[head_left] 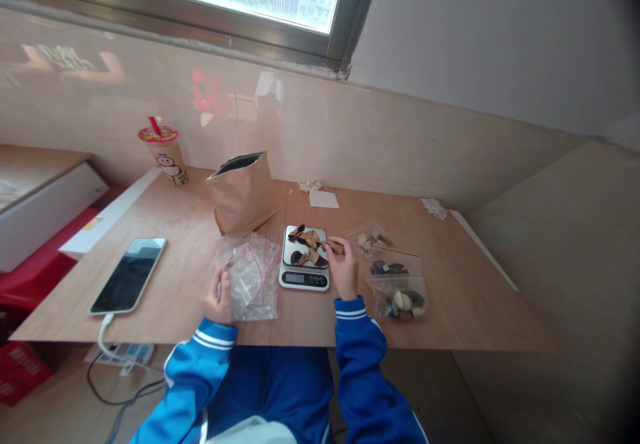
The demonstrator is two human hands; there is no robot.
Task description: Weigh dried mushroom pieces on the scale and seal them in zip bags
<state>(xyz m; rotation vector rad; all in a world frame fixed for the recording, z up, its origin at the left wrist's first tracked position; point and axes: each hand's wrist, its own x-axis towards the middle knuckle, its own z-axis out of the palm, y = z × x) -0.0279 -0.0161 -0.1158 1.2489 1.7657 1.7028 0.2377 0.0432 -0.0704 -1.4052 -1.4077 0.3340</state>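
A small kitchen scale (305, 280) with a lit display stands in front of me. On its metal plate lie several dried, curved pieces (311, 237), brown on one face and dark on the other. At the plate's right side, my right hand (345, 272) pinches one such dried brown piece (334, 247) between thumb and fingers. To the left of the scale, clear zip bags (255, 287) with red seal lines lie flat in a loose pile. My left hand (219, 299) curls at their left edge, its fingers closed on the plastic.
Right of the scale are filled zip bags (399, 297) with pale and dark pieces. A brown paper pouch (243, 194) stands open behind the empty bags. Leftward are a phone (131, 276) on a cable and a drink cup (167, 157). Crumpled tissue (434, 208) lies near the wall.
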